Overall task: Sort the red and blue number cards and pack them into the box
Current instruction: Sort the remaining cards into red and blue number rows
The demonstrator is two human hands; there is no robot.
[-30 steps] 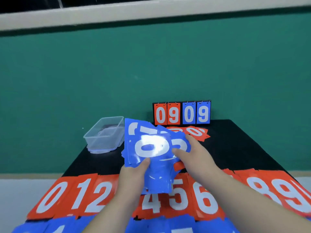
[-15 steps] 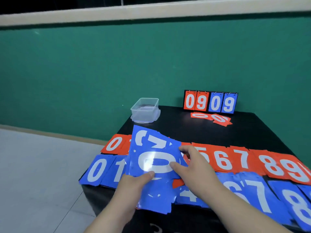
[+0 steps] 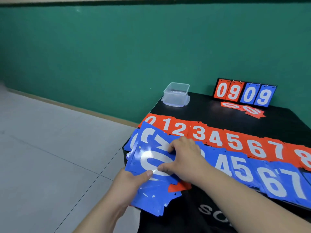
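My left hand [image 3: 133,184] grips a fanned stack of blue number cards [image 3: 151,195] over the table's near left corner, thumb on top. My right hand [image 3: 183,157] pinches the top blue card with a white 0 [image 3: 151,158]. A row of red cards [image 3: 217,137], 0 to 8 in view, lies across the table. Below it runs a row of blue cards [image 3: 262,177], its left end hidden under my hands. The clear plastic box [image 3: 176,94] stands open at the far left corner.
A small scoreboard reading 0909 [image 3: 244,92] stands at the back of the black table [image 3: 210,113], with two loose red cards [image 3: 244,109] in front of it. A green wall rises behind; grey floor tiles spread to the left.
My view swung left and down. The held stack sank from in front of me toward the table's near left corner, and my right hand shifted onto the top 0 card.
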